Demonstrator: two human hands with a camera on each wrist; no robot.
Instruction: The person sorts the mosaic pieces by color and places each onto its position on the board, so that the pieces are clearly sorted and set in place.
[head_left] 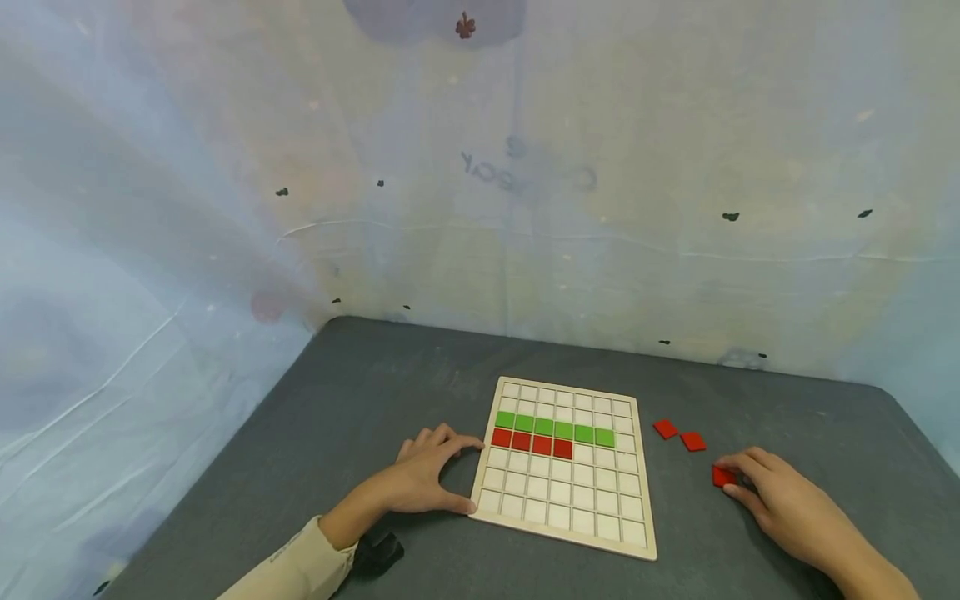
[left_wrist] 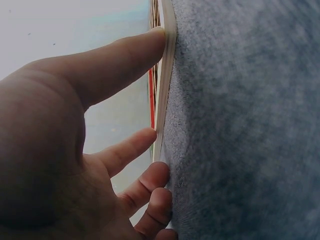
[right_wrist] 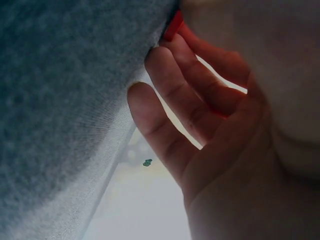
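A wooden grid board [head_left: 564, 547] lies on the dark table. One of its rows has several green tiles [head_left: 563, 429], and the row below has several red tiles [head_left: 531, 442] from the left side on. My left hand [head_left: 420, 475] touches the board's left edge, thumb near the front corner and index finger farther up, spread wide. In the left wrist view the thumb and fingertips meet the board's pale side. Right of the board, my right hand [head_left: 787, 508] pinches a red square tile [head_left: 722, 476] between thumb and fingers, low at the tabletop. The right wrist view shows only that tile's edge [right_wrist: 173, 26].
Two loose red tiles, one left [head_left: 665, 429] and one right [head_left: 693, 442], lie between the board and my right hand. A black object [head_left: 381, 553] sits by the left sleeve. A pale sheet [head_left: 525, 250] hangs behind the table.
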